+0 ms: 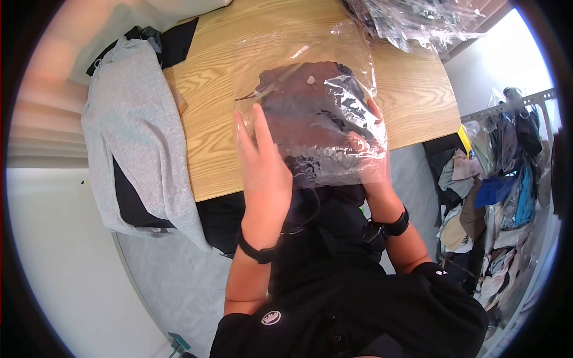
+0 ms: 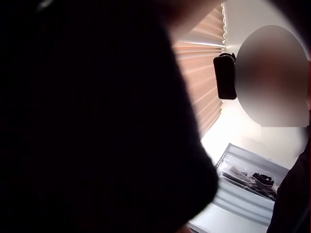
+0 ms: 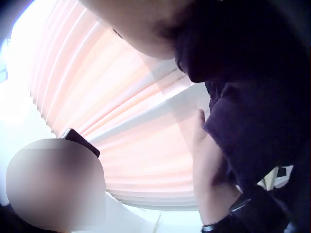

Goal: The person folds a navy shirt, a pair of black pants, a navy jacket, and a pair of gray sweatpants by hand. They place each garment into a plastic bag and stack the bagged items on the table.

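Note:
In the head view a folded dark garment (image 1: 304, 113), brown at the top and greyer below, lies inside a clear plastic bag (image 1: 304, 48) over the table's front edge. My left hand (image 1: 265, 170) is against the bag's left side, two straight fingers pointing up along it. On the right side, my right hand (image 1: 375, 164) holds the bagged garment, thumb on its front face and fingertips at its right edge, seen through shiny plastic. The dark bundle (image 3: 262, 126) fills the right of the right wrist view, with the left hand (image 3: 211, 170) beside it. In the left wrist view a dark mass hides the hand.
Grey sweatpants (image 1: 134, 113) and black clothes hang over the left end of the wooden table (image 1: 209, 137). A pile of plastic bags (image 1: 412, 24) lies at the back right. At right, a metal rack (image 1: 507, 107) holds several bagged clothes. A pleated curtain (image 3: 141, 97) hangs behind.

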Action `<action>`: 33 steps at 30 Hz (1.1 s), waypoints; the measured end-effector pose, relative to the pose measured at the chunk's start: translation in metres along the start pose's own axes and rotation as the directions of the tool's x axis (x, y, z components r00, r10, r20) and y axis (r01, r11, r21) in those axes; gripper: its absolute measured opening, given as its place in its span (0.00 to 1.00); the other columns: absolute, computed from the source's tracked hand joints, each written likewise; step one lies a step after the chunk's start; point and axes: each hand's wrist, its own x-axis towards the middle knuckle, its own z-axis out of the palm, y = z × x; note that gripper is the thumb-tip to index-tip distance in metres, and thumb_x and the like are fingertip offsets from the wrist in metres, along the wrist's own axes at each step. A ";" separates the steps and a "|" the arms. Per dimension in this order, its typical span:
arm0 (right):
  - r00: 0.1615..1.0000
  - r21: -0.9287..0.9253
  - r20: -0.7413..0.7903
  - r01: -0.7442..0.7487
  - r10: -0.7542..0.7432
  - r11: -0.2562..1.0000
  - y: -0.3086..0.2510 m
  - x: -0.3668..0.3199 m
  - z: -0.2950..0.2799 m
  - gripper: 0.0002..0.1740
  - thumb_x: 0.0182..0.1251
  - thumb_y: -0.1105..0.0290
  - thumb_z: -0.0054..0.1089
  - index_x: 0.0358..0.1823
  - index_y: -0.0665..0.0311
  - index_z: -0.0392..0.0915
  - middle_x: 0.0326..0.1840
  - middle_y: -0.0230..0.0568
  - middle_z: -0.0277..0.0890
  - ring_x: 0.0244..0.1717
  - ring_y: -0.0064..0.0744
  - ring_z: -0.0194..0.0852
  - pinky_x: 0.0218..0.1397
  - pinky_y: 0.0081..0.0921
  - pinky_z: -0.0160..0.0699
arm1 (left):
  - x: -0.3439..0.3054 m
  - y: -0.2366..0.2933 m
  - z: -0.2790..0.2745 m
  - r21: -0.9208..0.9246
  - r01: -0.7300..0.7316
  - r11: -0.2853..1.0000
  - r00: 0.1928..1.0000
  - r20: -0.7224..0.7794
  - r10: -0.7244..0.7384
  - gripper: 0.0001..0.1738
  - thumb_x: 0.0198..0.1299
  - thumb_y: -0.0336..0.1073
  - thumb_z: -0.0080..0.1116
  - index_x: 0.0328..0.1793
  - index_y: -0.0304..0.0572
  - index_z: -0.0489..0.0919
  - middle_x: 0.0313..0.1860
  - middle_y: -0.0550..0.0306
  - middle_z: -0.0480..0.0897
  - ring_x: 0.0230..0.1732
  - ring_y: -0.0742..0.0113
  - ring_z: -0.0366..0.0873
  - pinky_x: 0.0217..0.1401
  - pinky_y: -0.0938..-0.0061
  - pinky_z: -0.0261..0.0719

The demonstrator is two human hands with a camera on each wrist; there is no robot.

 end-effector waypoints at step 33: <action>0.751 -0.681 0.597 0.661 -0.284 0.315 0.001 0.021 0.088 0.40 0.42 0.82 0.58 0.64 0.58 0.65 0.64 0.52 0.59 0.66 0.59 0.56 0.69 0.58 0.49 | -0.064 -0.022 -0.011 -0.292 0.075 0.954 0.962 -0.230 -0.146 0.33 0.50 0.28 0.68 0.62 0.34 0.65 0.57 0.46 0.68 0.54 0.55 0.69 0.56 0.66 0.68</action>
